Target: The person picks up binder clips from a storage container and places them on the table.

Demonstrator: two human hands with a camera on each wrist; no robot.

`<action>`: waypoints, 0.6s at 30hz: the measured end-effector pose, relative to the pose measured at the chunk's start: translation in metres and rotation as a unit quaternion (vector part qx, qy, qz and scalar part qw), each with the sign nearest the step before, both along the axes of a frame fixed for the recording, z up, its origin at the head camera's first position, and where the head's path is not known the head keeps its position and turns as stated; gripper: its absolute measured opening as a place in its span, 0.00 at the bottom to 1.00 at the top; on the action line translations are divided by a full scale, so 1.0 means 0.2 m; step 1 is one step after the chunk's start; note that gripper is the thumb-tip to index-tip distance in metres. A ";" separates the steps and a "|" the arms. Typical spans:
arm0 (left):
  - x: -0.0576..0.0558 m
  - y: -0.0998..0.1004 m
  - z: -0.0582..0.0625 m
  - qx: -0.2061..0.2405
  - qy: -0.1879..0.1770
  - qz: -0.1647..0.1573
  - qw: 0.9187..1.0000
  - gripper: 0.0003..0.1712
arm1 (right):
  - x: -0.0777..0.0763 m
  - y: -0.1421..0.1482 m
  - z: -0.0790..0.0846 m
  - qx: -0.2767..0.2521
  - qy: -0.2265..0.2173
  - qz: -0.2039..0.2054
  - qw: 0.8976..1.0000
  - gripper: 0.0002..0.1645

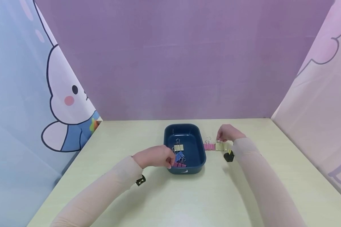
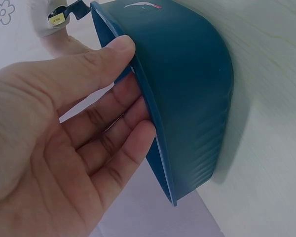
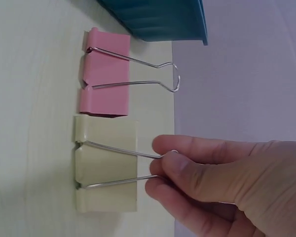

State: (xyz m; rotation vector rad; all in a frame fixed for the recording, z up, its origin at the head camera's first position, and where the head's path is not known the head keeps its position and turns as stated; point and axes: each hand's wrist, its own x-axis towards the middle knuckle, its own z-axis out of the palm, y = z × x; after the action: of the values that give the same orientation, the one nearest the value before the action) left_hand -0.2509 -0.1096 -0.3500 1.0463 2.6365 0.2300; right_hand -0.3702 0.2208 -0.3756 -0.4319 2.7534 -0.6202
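A dark blue tray [image 1: 195, 154] stands on the table with several binder clips in it. My left hand [image 1: 158, 156] is at its near left edge; the thumb lies over the outside of the rim [image 2: 160, 148] and the fingers reach inside, gripping it. To the right of the tray, my right hand [image 1: 229, 132] pinches the wire handle of a pale yellow binder clip [image 3: 108, 165] between thumb and fingers. That clip stands on the table beside a pink binder clip [image 3: 106, 74], which sits between it and the tray.
Inside the tray are a yellow clip [image 1: 179, 147], a blue clip [image 1: 179, 155] and dark pink clips [image 1: 180, 165], partly hidden by the left hand. A purple backdrop [image 1: 182, 63] rises behind the pale table [image 1: 170, 198], with printed cloths at both sides.
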 end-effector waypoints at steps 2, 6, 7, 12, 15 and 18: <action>0.00 0.00 0.00 0.000 0.000 0.001 1.000 0.03 | 0.01 0.00 0.00 -0.004 0.006 0.000 1.000 0.09; 0.00 0.01 0.01 -0.002 -0.002 0.004 1.000 0.03 | 0.01 0.00 -0.01 -0.006 0.010 -0.005 1.000 0.11; 0.00 0.01 0.01 -0.003 -0.002 0.004 1.000 0.03 | 0.02 -0.01 0.00 -0.002 0.009 -0.008 1.000 0.12; 0.00 0.01 0.01 -0.002 -0.005 0.004 1.000 0.04 | 0.04 -0.03 0.07 -0.011 0.043 0.021 0.999 0.19; 0.00 0.00 0.00 -0.002 -0.009 0.006 1.000 0.04 | 0.05 -0.11 0.16 -0.058 0.091 0.029 0.994 0.21; -0.01 0.00 -0.01 -0.002 -0.010 0.006 1.000 0.05 | 0.09 -0.24 0.26 -0.092 0.138 0.026 0.986 0.21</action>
State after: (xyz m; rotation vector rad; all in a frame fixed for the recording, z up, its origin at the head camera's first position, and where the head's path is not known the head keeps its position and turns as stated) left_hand -0.2529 -0.1102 -0.3513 1.0221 2.6242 0.2363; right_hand -0.3523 0.1724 -0.3242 -0.6754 2.9424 -0.8649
